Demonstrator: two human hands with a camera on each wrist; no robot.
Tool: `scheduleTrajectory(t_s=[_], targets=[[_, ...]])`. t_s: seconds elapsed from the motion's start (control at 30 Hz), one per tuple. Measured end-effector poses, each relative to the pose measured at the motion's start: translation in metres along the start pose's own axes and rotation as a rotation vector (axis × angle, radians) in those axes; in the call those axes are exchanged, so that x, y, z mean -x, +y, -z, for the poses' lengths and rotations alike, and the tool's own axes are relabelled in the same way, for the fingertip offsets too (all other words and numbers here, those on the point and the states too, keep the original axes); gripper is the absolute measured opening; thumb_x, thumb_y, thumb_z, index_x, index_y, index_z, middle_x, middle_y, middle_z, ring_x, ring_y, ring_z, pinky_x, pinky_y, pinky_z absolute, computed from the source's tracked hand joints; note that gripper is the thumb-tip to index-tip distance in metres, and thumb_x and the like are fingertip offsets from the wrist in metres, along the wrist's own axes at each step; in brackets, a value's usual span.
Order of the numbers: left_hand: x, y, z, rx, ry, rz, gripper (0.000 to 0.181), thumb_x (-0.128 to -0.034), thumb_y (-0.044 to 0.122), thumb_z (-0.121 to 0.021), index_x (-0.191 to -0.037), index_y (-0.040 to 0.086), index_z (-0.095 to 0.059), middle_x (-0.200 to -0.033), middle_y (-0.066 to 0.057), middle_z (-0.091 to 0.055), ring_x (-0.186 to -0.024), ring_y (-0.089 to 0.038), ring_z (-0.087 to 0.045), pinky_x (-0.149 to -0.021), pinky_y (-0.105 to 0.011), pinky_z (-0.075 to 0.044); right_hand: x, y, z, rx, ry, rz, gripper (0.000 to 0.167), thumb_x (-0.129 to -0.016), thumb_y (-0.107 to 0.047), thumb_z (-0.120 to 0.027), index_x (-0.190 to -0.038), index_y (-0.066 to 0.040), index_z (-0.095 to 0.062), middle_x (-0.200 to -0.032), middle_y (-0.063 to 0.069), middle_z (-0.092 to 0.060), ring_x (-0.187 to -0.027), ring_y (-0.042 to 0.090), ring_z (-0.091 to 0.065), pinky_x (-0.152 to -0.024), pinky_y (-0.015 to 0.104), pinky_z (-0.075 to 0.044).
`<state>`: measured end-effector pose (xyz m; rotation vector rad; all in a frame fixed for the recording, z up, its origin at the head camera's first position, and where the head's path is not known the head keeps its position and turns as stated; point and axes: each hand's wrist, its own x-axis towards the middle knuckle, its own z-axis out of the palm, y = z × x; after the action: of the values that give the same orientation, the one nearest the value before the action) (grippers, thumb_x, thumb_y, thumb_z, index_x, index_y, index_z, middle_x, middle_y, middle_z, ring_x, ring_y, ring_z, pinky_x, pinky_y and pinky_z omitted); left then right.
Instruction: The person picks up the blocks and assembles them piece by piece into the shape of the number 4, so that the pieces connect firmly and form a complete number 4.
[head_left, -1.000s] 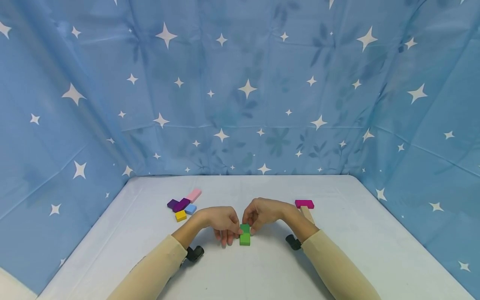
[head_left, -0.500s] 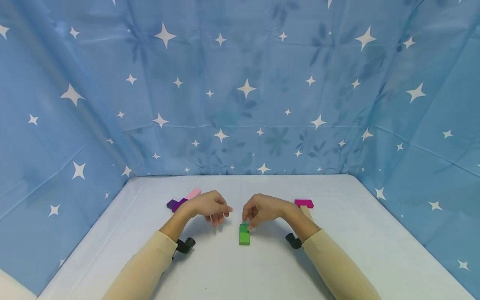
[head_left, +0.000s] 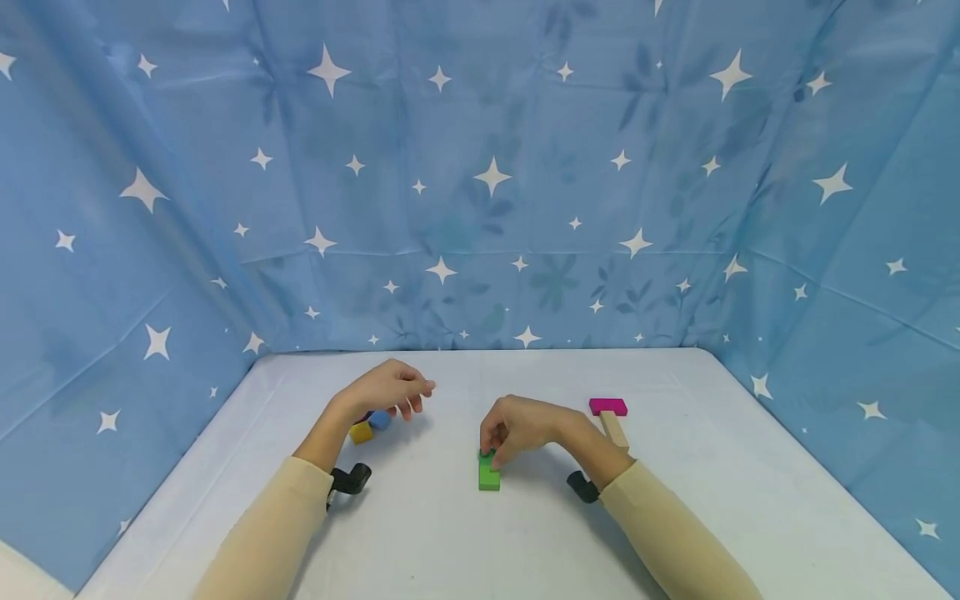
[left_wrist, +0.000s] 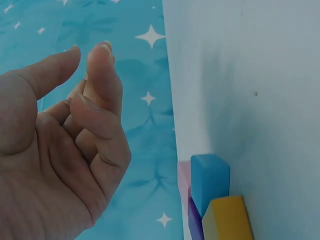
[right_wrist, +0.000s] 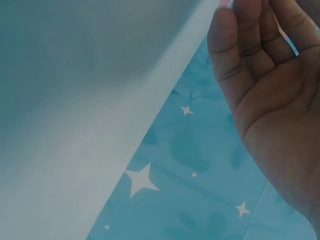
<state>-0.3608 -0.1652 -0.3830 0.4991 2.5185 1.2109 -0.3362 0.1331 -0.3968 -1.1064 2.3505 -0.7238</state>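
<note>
In the head view two green blocks lie end to end at the middle of the table, a darker green block (head_left: 486,460) behind a light green block (head_left: 489,481). My right hand (head_left: 521,423) reaches down over the darker one, thumb and fingertips pinching it. The right wrist view cuts off those fingertips. To the left, my left hand (head_left: 390,390) hovers with loosely bent fingers and nothing in them. Below it sit a blue block (head_left: 380,419) and a yellow block (head_left: 361,432). A purple block (left_wrist: 195,220) and a pink block (left_wrist: 184,175) show beside them in the left wrist view.
At the right, a magenta block (head_left: 608,407) lies behind a beige wooden block (head_left: 613,429), close to the right forearm. The white table (head_left: 450,550) ends at a blue curtain (head_left: 480,208) with white stars at the back and sides.
My left hand has left the green blocks and moved left and back, over the coloured blocks. The right hand rose slightly, then came down onto the darker green block.
</note>
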Motion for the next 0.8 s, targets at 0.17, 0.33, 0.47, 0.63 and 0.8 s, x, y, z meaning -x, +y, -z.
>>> scheduleTrajectory(t_s=[0.17,0.33,0.47,0.63,0.8], targets=[[-0.001,-0.004,0.008,-0.019,0.024,-0.018,0.046,-0.1042,0.044,-0.061,-0.117,0.002,-0.073,-0.089,-0.007,-0.072,-0.074,-0.022,-0.07,-0.068,-0.034,-0.052,0.001,-0.001,-0.001,-0.006,0.005,-0.001,0.012,-0.083,-0.012,-0.089,-0.089,-0.016,-0.08,-0.076,-0.006,-0.068,-0.07,0.006,-0.054,-0.064,0.021,-0.046],[0.003,-0.005,0.013,-0.025,0.031,-0.03,0.044,-0.1052,0.042,-0.06,-0.118,0.002,-0.072,-0.091,-0.007,-0.073,-0.077,-0.022,-0.07,-0.07,-0.036,-0.052,0.002,-0.001,-0.001,-0.011,0.009,-0.002,0.012,-0.083,-0.011,-0.089,-0.089,-0.016,-0.08,-0.075,-0.006,-0.068,-0.069,0.007,-0.054,-0.064,0.022,-0.045],[0.005,-0.009,0.018,0.0,0.049,-0.013,0.042,-0.1048,0.042,-0.061,-0.117,0.003,-0.072,-0.093,-0.008,-0.073,-0.079,-0.024,-0.069,-0.074,-0.038,-0.055,0.001,0.0,-0.001,-0.007,0.009,-0.001,0.012,-0.083,-0.011,-0.089,-0.089,-0.017,-0.08,-0.075,-0.006,-0.066,-0.069,0.006,-0.053,-0.064,0.022,-0.045],[0.006,-0.015,0.021,-0.004,0.06,0.017,0.042,-0.1033,0.041,-0.064,-0.112,0.001,-0.072,-0.095,-0.008,-0.073,-0.082,-0.025,-0.069,-0.08,-0.039,-0.056,0.001,0.0,-0.002,-0.01,0.01,-0.004,0.012,-0.083,-0.011,-0.089,-0.088,-0.018,-0.08,-0.075,-0.006,-0.067,-0.069,0.006,-0.053,-0.064,0.022,-0.045],[0.007,-0.017,0.023,-0.009,0.051,0.032,0.045,-0.1022,0.043,-0.065,-0.111,0.0,-0.072,-0.095,-0.008,-0.073,-0.081,-0.025,-0.068,-0.084,-0.044,-0.054,0.001,0.0,-0.001,-0.012,0.01,-0.003,0.013,-0.083,-0.011,-0.089,-0.088,-0.018,-0.08,-0.074,-0.006,-0.067,-0.069,0.006,-0.053,-0.063,0.022,-0.045]])
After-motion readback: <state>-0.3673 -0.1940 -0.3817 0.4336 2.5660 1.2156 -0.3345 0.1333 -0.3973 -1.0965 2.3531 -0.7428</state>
